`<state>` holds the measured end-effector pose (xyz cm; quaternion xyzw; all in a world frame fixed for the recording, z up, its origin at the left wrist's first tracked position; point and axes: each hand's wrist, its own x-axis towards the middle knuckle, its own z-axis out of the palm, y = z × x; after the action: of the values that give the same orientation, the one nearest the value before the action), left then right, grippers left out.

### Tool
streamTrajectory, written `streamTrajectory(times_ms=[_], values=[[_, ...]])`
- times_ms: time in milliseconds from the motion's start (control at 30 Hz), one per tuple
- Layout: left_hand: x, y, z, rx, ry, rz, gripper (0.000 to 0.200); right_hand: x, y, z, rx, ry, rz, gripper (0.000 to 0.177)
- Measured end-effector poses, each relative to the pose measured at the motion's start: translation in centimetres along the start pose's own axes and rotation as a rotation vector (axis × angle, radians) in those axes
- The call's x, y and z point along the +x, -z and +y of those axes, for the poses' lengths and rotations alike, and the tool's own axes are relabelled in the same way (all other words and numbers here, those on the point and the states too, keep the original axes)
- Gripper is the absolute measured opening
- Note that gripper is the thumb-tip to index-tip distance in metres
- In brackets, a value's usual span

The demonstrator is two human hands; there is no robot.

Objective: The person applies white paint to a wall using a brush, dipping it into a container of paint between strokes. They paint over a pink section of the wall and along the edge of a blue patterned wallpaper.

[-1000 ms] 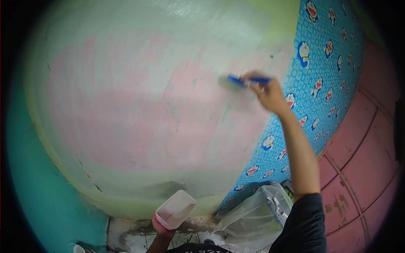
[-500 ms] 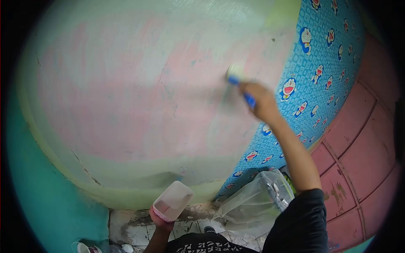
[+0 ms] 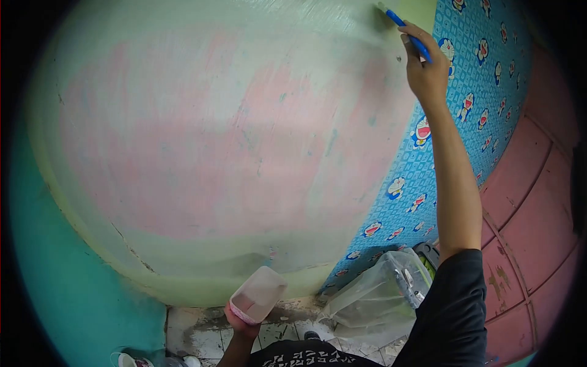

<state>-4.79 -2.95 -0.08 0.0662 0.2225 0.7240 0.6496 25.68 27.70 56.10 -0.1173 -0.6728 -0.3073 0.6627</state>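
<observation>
My right hand [image 3: 430, 74], raised to the upper right, grips a paintbrush [image 3: 396, 19] by its blue handle. The bristles are at the wall [image 3: 208, 159], near a yellow-green strip along its top. Pale, whitish streaks cover much of the pink wall, with a wet sheen beside the brush. Low in front of me, my left hand [image 3: 239, 323] is closed around a rectangular plastic tub [image 3: 266, 292] with a pink patterned side. The tub tilts, and some pale residue shows inside it.
Blue cartoon wallpaper [image 3: 422, 202] borders the painted area on the right, beside a pink panelled surface [image 3: 520, 202]. A clear plastic bag [image 3: 367, 300] stands on the tiled floor. At lower left are a teal wall [image 3: 79, 269] and a white bucket [image 3: 131, 361].
My right hand has moved up and to the right with the paintbrush, from mid-wall to near the top. My left hand still holds the tub low down.
</observation>
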Motion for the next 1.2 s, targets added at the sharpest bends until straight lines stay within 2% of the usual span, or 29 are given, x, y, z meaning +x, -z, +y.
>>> streamTrajectory(times_ms=[67,100,133,200,300,367,400,433,467,500,533,567,633,767,800,867,933,1000,1100,1167,1200], values=[[-0.1,0.1,0.1,0.004,-0.004,-0.011,0.073,-2.7,0.2,-1.8,-0.037,-0.275,-0.214,0.023],[0.1,0.2,0.1,-0.008,-0.013,0.009,0.073,-5.4,-0.4,-1.6,-0.075,-0.048,-0.206,0.027],[0.3,0.3,-0.1,-0.022,-0.025,0.029,0.073,-7.8,-0.3,-2.8,-0.144,0.090,-0.315,0.031],[1.1,0.5,-0.3,-0.030,-0.036,0.057,0.073,-13.9,-0.4,-5.6,-0.003,0.154,-0.472,0.035],[1.5,1.0,-0.8,0.001,-0.014,0.061,0.073,-20.2,0.8,-11.7,0.207,0.063,-0.859,0.035],[2.1,0.8,-0.9,0.031,-0.015,0.009,0.074,-20.5,1.3,-12.3,0.347,-0.146,-0.890,0.034],[2.1,0.5,-1.1,0.015,-0.013,0.028,0.074,-20.4,1.4,-12.4,0.419,-0.255,-0.901,0.033],[2.1,-0.1,-1.4,0.001,-0.011,0.045,0.074,-19.2,1.3,-10.4,0.400,-0.204,-0.836,0.029],[2.1,-0.5,-1.6,-0.014,-0.008,0.061,0.074,-17.5,1.4,-8.6,0.305,-0.344,-0.797,0.025],[2.1,-0.6,-1.7,-0.013,-0.013,0.062,0.074,-14.9,1.4,-6.8,0.316,-0.341,-0.623,0.021],[2.1,-0.7,-2.0,-0.014,-0.017,0.061,0.074,-12.0,1.5,-4.8,0.299,-0.369,-0.579,0.019],[2.2,-1.0,-2.4,-0.016,-0.021,0.061,0.074,-9.4,1.5,-2.8,0.286,-0.261,-0.448,0.018],[2.4,-1.7,-2.9,-0.012,-0.039,0.076,0.074,-4.4,1.8,-0.3,0.167,-0.288,-0.274,0.017],[2.8,-2.9,-3.7,-0.002,-0.071,0.068,0.074,-1.7,0.9,1.5,0.058,-0.091,0.052,0.019],[3.0,-3.3,-3.9,-0.015,-0.066,0.047,0.073,-2.4,0.7,0.8,0.059,-0.079,-0.010,0.027],[3.3,-4.2,-3.8,-0.032,-0.063,-0.001,0.073,-5.9,-0.9,0.5,-0.057,0.229,-0.116,0.036],[3.5,-5.5,-3.9,-0.024,-0.094,0.030,0.072,-10.6,-0.8,-3.1,0.018,0.281,-0.445,0.042],[3.5,-5.9,-4.3,-0.026,-0.110,0.060,0.071,-14.6,-0.9,-6.3,0.178,0.371,-0.670,0.041],[4.0,-6.4,-5.1,-0.022,-0.122,0.083,0.070,-14.5,0.0,-7.6,0.483,0.041,-0.858,0.040],[3.7,-7.3,-5.6,-0.005,-0.134,0.097,0.070,-11.6,-0.2,-4.8,0.448,-0.024,-0.676,0.040],[3.7,-7.4,-6.0,-0.006,-0.141,0.091,0.071,-9.5,-0.5,-3.0,0.386,-0.011,-0.474,0.026]])
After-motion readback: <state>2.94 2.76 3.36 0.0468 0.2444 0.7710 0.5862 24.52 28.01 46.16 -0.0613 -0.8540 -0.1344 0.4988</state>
